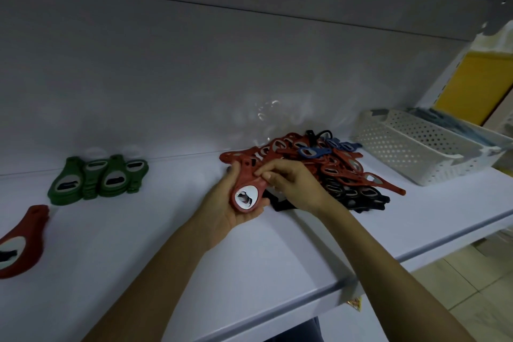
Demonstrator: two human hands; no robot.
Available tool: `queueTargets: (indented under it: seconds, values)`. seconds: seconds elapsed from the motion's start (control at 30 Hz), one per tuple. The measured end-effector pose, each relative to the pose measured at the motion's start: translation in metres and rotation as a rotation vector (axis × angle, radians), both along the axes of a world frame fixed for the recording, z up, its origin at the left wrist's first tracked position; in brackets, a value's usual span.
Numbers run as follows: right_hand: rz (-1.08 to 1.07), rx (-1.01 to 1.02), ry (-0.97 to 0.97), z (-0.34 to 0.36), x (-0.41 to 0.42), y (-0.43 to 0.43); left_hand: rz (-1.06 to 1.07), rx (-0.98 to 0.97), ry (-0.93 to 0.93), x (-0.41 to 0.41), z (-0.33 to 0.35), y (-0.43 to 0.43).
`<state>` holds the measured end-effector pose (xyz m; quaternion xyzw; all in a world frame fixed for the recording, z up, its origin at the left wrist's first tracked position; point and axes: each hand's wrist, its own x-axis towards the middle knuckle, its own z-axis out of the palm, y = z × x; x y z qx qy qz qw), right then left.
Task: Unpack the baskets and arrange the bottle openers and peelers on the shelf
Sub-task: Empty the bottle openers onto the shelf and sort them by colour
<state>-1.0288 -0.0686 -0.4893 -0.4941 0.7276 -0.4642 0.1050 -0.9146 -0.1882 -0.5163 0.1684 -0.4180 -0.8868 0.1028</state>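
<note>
A red bottle opener [248,194] with a metal insert is held above the white shelf [138,244]. My left hand [224,208] cradles it from below, fingers curled round its body. My right hand [291,183] pinches its upper edge with thumb and fingers. Just behind lies a loose pile of red, black and blue bottle openers [333,169]. Stacked green bottle openers [97,179] stand in two overlapping rows at the left. One more red bottle opener [22,241] lies at the far left edge.
A white perforated basket [410,147] sits at the shelf's right end, with a second basket [497,141] holding bluish items behind it. The shelf's back panel [194,64] rises close behind. Tiled floor [458,286] shows lower right, a yellow panel [477,86] beyond the shelf.
</note>
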Motion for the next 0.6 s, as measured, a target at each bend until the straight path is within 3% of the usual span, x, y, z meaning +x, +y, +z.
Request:
queueTargets:
  seconds: [0.07, 0.13, 0.23, 0.33, 0.47, 0.53, 0.6]
  values:
    - [-0.072, -0.088, -0.046, -0.003, 0.001, -0.006, 0.011, -0.120, 0.013, 0.003, -0.004, 0.002]
    - [-0.233, -0.114, 0.035, -0.009, -0.005, -0.010, 0.035, -0.157, 0.029, 0.005, -0.005, 0.002]
    - [-0.552, 0.202, 0.446, -0.016, -0.029, -0.001, 0.062, -0.158, 0.010, 0.005, -0.004, 0.002]
    - [-0.595, 0.508, 0.596, -0.025, -0.041, 0.006, 0.084, -0.100, -0.006, 0.004, -0.003, 0.002]
    - [-0.647, 0.412, 0.693, -0.028, -0.042, 0.005, 0.084, -0.032, -0.002, 0.006, 0.000, 0.001]
    - [-0.679, 0.164, 0.497, -0.029, -0.040, 0.006, 0.089, 0.013, -0.003, 0.006, 0.001, 0.002]
    - [-0.560, -0.162, -0.009, -0.024, -0.032, 0.005, 0.109, 0.083, -0.014, 0.006, 0.004, 0.003]
